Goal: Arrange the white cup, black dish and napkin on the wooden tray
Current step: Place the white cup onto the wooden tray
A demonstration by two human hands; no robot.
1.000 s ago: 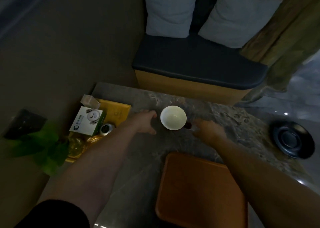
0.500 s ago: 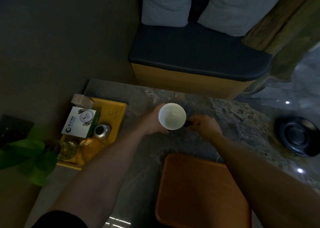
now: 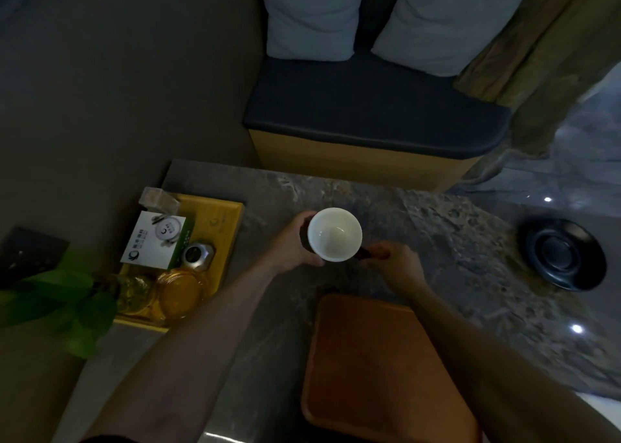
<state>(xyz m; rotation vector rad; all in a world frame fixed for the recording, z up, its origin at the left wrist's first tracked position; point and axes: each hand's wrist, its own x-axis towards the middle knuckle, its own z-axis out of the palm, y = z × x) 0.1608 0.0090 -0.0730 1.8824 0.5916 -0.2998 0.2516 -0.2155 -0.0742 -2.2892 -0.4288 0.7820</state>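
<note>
Two hands close on a white cup [image 3: 334, 234] that stands upright and empty on the marble tabletop [image 3: 453, 241], just beyond the far edge of the wooden tray [image 3: 376, 368]. The left hand [image 3: 292, 244] wraps the cup's left wall, fingers curled around it. The right hand [image 3: 393, 263] pinches a dark handle at the cup's lower right side. The cup looks like glazed ceramic: probably rigid, smooth, somewhat slippery and breakable, so the wall-and-handle hold suits it. The tray lies bare, nearest the person. The black dish [image 3: 566, 254] sits well apart to the right, near the tabletop's edge. No napkin can be made out in the dim light. A yellow tray [image 3: 218, 221] with a box and jars sits to the left, beside green leaves [image 3: 67, 301]. A cushioned bench [image 3: 369, 116] stands beyond.
</note>
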